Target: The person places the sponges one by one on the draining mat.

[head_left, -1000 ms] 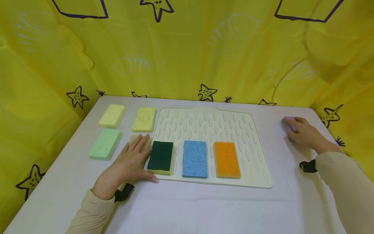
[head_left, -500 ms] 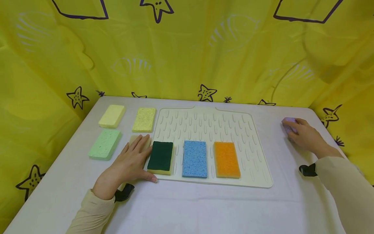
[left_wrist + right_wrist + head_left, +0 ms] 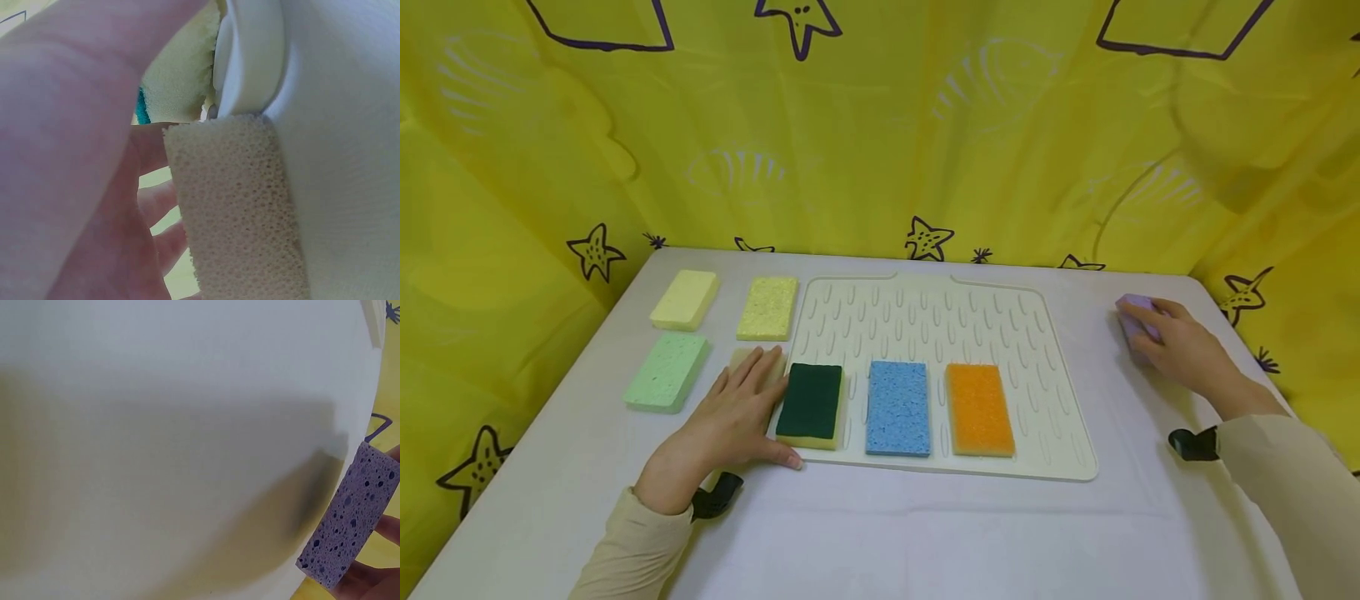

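Note:
My left hand (image 3: 730,425) lies with fingers extended over a beige sponge (image 3: 743,357), which is mostly hidden under them in the head view. In the left wrist view this porous beige sponge (image 3: 234,212) stands beside the palm, along the mat's edge. The thumb reaches the near corner of a dark green-topped sponge (image 3: 810,402) on the white ridged mat (image 3: 925,321). At the far right, my right hand (image 3: 1187,350) grips a purple sponge (image 3: 1133,303) between thumb and fingers. The right wrist view shows that purple sponge (image 3: 353,515) held tilted, its shadow apart from it on the cloth.
On the mat a blue sponge (image 3: 898,408) and an orange sponge (image 3: 981,410) lie in a row with the green-topped one. Left of the mat are a speckled yellow sponge (image 3: 767,308), a pale yellow sponge (image 3: 685,300) and a mint sponge (image 3: 667,372). Yellow curtain (image 3: 865,142) encloses the table.
The purple sponge has risen slightly and shifted a little left in my right hand. My left hand and the other sponges stay in place; the head view has shifted slightly.

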Action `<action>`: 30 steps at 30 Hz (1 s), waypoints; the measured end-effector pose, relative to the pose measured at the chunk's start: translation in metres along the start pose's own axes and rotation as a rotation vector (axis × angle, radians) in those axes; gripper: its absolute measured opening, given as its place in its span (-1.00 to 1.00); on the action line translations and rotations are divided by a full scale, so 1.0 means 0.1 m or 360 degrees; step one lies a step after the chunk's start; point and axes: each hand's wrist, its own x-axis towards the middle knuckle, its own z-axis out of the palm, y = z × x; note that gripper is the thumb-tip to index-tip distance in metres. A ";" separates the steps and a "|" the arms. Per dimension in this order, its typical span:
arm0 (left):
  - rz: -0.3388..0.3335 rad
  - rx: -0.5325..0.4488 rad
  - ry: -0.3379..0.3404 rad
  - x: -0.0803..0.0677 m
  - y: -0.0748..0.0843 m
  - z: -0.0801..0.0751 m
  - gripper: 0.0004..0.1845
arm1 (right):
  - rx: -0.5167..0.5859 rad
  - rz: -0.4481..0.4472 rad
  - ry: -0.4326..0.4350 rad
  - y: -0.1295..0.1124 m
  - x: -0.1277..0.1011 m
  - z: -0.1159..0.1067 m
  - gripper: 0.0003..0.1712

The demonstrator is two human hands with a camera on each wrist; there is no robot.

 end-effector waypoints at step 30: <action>0.0012 0.0029 -0.0008 0.02 -0.01 0.03 0.26 | -0.0070 -0.0088 0.0229 -0.52 -0.28 -0.07 -0.46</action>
